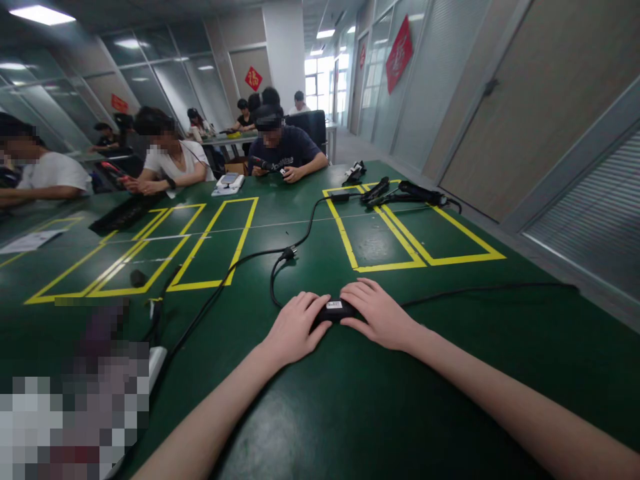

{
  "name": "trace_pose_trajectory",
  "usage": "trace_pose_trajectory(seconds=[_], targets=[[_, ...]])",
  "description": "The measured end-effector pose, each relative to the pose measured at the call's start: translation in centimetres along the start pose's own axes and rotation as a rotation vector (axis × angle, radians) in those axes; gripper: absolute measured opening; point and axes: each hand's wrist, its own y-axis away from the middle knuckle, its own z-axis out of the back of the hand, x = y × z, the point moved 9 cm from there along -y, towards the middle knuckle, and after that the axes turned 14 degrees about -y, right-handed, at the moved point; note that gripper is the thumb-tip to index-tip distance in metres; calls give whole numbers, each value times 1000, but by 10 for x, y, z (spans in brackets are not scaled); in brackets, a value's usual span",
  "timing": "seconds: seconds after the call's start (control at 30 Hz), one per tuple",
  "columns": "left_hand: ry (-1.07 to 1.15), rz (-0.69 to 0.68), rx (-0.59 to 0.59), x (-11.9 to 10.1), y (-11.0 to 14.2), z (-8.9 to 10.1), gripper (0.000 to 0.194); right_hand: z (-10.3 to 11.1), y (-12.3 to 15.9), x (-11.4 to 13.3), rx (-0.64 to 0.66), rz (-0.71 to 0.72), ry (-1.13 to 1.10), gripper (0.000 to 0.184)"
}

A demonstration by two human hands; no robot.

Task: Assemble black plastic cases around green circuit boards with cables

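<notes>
A black power adapter [334,307] with a small white label rests at the near middle of the green table. My left hand [299,328] grips its left end, the thumb in front and the fingers over the top. Closed on the right end is my right hand [379,315], its fingertips close to the label. The ends of the adapter are hidden under my hands. One black cord [480,291] runs from beside my right hand toward the table's right edge. Another curves up from behind my left hand to a plug [289,253] with its prongs showing.
Yellow tape rectangles [390,268] mark the green table [430,400]. Black devices [400,193] lie at the far right, and a longer cable [240,263] crosses the middle. A person [290,147] sits opposite; others work at left. A blurred shape [100,407] fills the lower left.
</notes>
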Motion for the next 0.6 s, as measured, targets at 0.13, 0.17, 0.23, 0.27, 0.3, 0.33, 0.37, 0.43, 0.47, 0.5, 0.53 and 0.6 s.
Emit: trace_pose_trajectory(seconds=[0.13,0.17,0.23,0.27,0.3,0.33,0.37,0.43,0.47,0.5,0.53,0.6], targets=[[-72,-50,6,-7,1,-1,35,-1,1,6,-2,21,46,20],[-83,-58,5,-9,1,-1,32,0,2,7,-9,26,40,22],[-97,-65,7,-10,1,-1,30,2,2,11,-22,66,17,27],[-98,-65,10,-10,1,-1,29,4,1,13,-28,97,-1,31],[-94,-63,13,-10,0,-2,28,5,1,16,-31,126,-23,34],[-86,-57,15,-9,0,-2,27,6,0,18,-28,148,-47,34],[-74,-49,13,-8,0,-1,27,6,0,18,-22,159,-71,33],[-37,-34,-3,-7,0,1,27,6,-1,17,-11,152,-103,29],[-9,-27,-17,-6,0,2,27,6,-1,16,-11,148,-108,29],[29,-13,-31,-5,-1,4,29,6,0,15,-15,147,-107,30],[80,16,-41,-3,-1,6,32,7,0,15,-26,153,-100,30],[211,120,-18,5,-3,8,36,9,2,16,-52,183,-73,30]])
